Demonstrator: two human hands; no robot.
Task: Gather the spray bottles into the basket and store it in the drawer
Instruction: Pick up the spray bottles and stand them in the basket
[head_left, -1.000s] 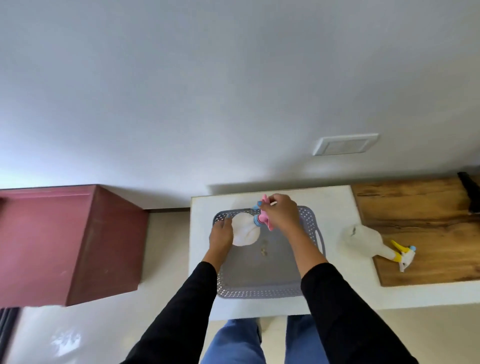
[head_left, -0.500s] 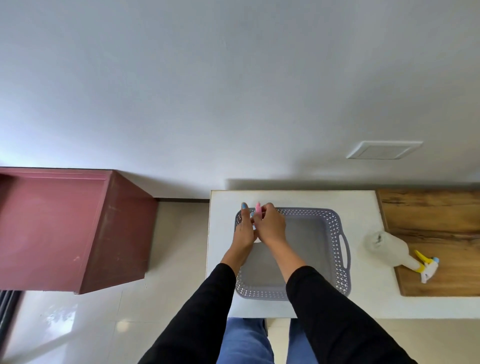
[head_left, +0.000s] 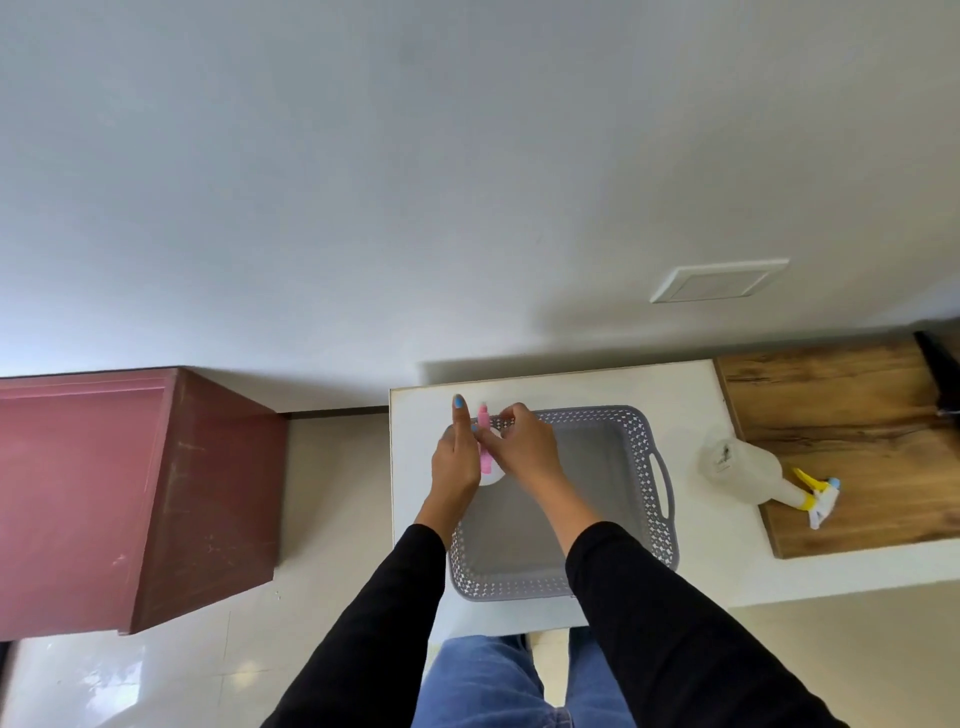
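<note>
A grey perforated basket (head_left: 644, 499) sits on the white table (head_left: 691, 395). At its far left corner, my left hand (head_left: 454, 460) and my right hand (head_left: 524, 449) are pressed together around a spray bottle with a pink trigger head (head_left: 484, 441); its white body is mostly hidden between my palms. My left forefinger points straight out. A second white spray bottle with a yellow trigger (head_left: 756, 470) lies on its side to the right of the basket, its head resting on a wooden board (head_left: 841, 415).
A dark red cabinet (head_left: 130, 493) stands on the floor to the left of the table. A black object (head_left: 937, 358) lies at the board's far right corner. A white wall plate (head_left: 719, 280) is above the table.
The pink-headed bottle has gone from the middle of the basket's far side to its far left corner, with both hands closing in around it. My view has shifted.
</note>
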